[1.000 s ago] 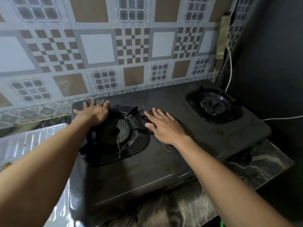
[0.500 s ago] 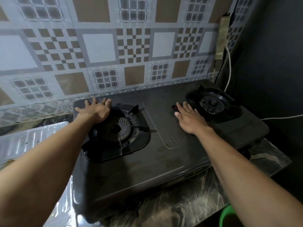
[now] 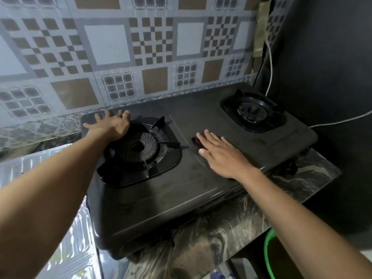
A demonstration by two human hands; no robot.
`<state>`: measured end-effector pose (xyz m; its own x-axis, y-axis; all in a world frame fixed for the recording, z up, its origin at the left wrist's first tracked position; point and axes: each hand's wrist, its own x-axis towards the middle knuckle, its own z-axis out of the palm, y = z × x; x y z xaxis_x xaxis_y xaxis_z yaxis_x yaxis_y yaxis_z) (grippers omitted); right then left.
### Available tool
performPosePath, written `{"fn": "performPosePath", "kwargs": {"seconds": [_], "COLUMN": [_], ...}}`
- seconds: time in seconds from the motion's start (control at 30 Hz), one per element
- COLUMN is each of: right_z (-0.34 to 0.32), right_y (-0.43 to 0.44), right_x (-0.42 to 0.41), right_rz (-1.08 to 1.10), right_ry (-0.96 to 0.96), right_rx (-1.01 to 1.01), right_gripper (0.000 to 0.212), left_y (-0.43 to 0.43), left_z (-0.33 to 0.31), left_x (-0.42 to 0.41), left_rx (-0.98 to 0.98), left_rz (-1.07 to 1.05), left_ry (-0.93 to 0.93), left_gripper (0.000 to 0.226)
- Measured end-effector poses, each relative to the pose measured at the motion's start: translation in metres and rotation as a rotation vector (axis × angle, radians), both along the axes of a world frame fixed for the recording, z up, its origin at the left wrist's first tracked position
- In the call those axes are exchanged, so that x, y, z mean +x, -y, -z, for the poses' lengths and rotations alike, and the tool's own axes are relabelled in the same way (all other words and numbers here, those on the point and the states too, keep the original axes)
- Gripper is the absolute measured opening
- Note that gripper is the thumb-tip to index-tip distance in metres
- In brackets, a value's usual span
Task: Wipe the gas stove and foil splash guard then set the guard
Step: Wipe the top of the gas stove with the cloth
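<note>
Head view: left hand (image 3: 110, 127) and right hand (image 3: 222, 157) press flat, straight-fingered, on the gas stove (image 3: 181, 200).

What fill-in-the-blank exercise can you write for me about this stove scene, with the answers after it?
1. The left hand rests on the back ____ corner of the gas stove.
2. The right hand lies flat between the two ____.
3. The cable hanging at the right is ____.
Missing words: left; burners; white.
</note>
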<state>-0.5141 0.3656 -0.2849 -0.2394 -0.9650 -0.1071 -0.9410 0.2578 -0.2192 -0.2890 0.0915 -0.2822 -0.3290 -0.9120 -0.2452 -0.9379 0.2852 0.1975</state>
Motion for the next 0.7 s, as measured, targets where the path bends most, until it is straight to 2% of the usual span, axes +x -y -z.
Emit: {"fn": "performPosePath", "kwargs": {"seconds": [0.13, 0.2, 0.27, 0.4, 0.5, 0.6, 0.7], "right_z": [-0.001, 0.000, 0.001, 0.000, 0.001, 0.001, 0.000], "right_y": [-0.006, -0.004, -0.005, -0.023, -0.027, -0.022, -0.016], "right_x": [-0.044, -0.041, -0.020, 0.027, 0.030, 0.009, -0.020], "right_rz": [0.240, 0.269, 0.226, 0.008, -0.109, -0.118, -0.031], "right_ry": [-0.024, -0.023, -0.015, -0.013, -0.016, -0.007, -0.006], "right_rx": [0.021, 0.018, -0.017, -0.068, -0.056, -0.033, -0.017], "right_gripper": [0.057, 0.057, 0.056, 0.056, 0.055, 0.056, 0.057], "left_y": [0.000, 0.000, -0.001, -0.001, -0.001, -0.003, 0.002], "left_z": [0.001, 0.001, 0.000, -0.001, -0.003, -0.003, -0.004], "left_x": [-0.001, -0.002, -0.004, -0.004, -0.006, -0.005, -0.002], "left_rx": [-0.013, -0.012, -0.017, -0.015, -0.003, -0.035, -0.048], "left_rz": [-0.004, -0.005, -0.008, -0.028, -0.038, -0.041, -0.025], "left_ry": [0.006, 0.004, -0.004, -0.014, -0.019, -0.009, 0.004], "left_gripper": [0.064, 0.063, 0.062, 0.062, 0.062, 0.064, 0.065]}}
